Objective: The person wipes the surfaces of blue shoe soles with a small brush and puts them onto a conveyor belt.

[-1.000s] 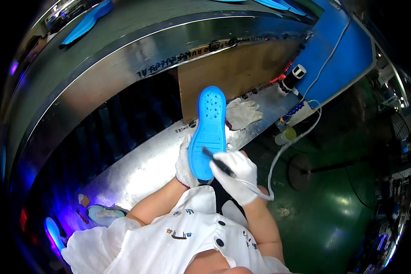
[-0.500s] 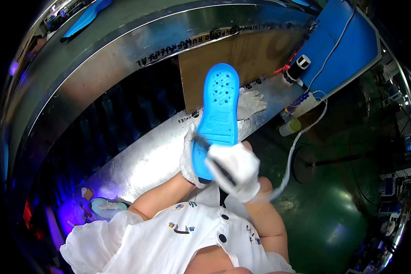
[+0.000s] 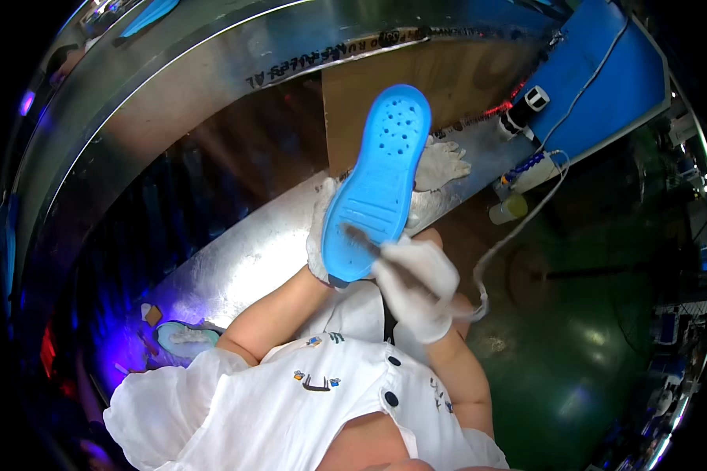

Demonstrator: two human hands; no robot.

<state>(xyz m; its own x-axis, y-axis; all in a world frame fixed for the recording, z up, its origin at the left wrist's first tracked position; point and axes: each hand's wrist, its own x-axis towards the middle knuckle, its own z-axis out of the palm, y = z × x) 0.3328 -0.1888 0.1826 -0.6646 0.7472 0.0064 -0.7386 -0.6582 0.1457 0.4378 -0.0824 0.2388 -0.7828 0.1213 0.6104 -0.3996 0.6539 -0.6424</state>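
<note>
A bright blue shoe sole is held up in front of me, its perforated end pointing away and leaning a little right. Along the left edge of its near end, my left hand, in a white glove, is closed on it, with most of the fingers hidden behind. My right hand, also gloved in white and blurred by motion, is closed round a brush. The dark tip of that brush lies over the ribbed near part of the sole.
Behind the sole, a spare glove lies on the metal ledge. Cardboard stands beyond. A pale hose runs down toward my right wrist. A yellowish jar is at right; a teal dish-like piece sits at lower left.
The sole has risen slightly and tilted further to the right. My right hand has brought the brush from the sole's left edge to the middle of its near part.
</note>
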